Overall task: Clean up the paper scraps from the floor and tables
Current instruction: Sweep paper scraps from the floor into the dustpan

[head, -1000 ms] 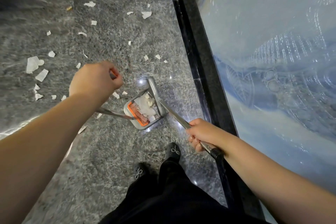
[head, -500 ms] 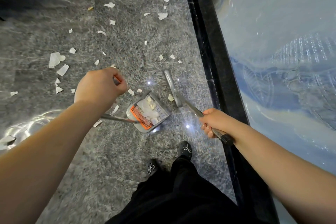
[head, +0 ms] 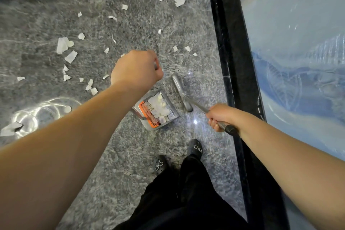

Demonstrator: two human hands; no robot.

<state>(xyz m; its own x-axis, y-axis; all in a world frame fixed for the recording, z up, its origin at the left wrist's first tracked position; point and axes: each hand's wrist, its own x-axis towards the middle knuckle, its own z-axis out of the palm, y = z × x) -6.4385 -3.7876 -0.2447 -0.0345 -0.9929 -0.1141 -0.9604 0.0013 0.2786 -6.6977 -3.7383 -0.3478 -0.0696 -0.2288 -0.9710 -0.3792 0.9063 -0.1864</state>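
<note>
Head view, nearest first: two dark shoes (head: 195, 148) stand on the grey speckled floor (head: 115, 155), beside the black edge of a blue-patterned tabletop (head: 298, 61) on the right. Just beyond them the right hand (head: 221, 116) is clenched around the metal handle of a broom (head: 182, 92), whose narrow head rests on the floor just right of the dustpan (head: 158, 111). The dustpan, grey with an orange comb, already holds a heap of white pieces. The left hand (head: 137, 70) is closed in a fist above it, apparently gripping the dustpan's upright handle, though the handle is mostly hidden. Paper scraps (head: 67, 50) lie scattered on the floor to the left and farther out, some near the tabletop edge. To do this step well, I would keep the dustpan lip flat on the floor and facing the scraps, reach the broom past a cluster, and draw it back in short, low strokes so that light pieces slide in rather than flutter away.
</note>
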